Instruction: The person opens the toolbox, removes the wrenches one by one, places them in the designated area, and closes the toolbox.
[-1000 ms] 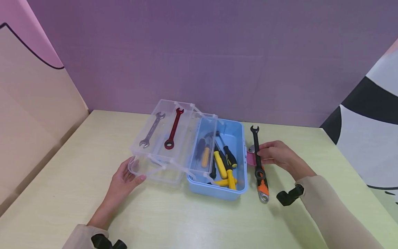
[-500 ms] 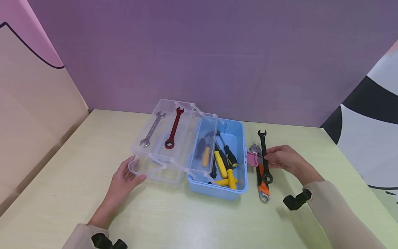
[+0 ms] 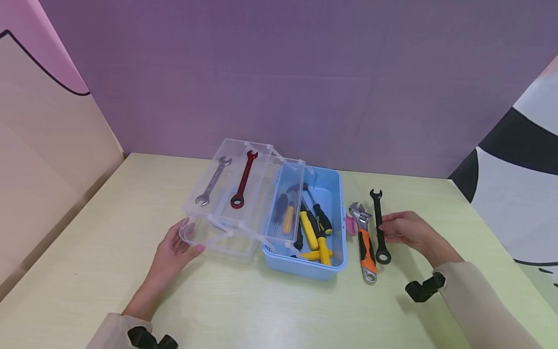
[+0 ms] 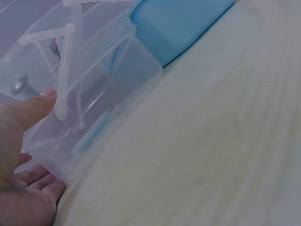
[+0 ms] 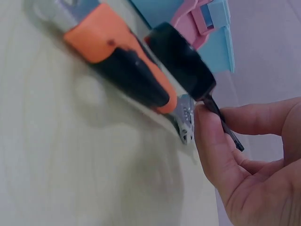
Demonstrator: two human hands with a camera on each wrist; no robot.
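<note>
In the right wrist view the black wrench (image 5: 188, 66) was blurred and its far end cut behind the fingers (image 5: 211, 136), while the tools (image 3: 311, 228) in the blue box (image 3: 333, 194) overlapped too closely to tell apart.

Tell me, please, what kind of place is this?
Probably a staged tabletop setup, not a real workshop: a pale table closed in by plain purple and patterned backdrop panels, with only a blue toolbox and a few wrenches, one black wrench pinched by the right hand.

Matt black metal wrench (image 3: 380, 226), glossy clear plastic tray (image 3: 226, 194), smooth pale wood-grain table (image 3: 261, 310).
</note>
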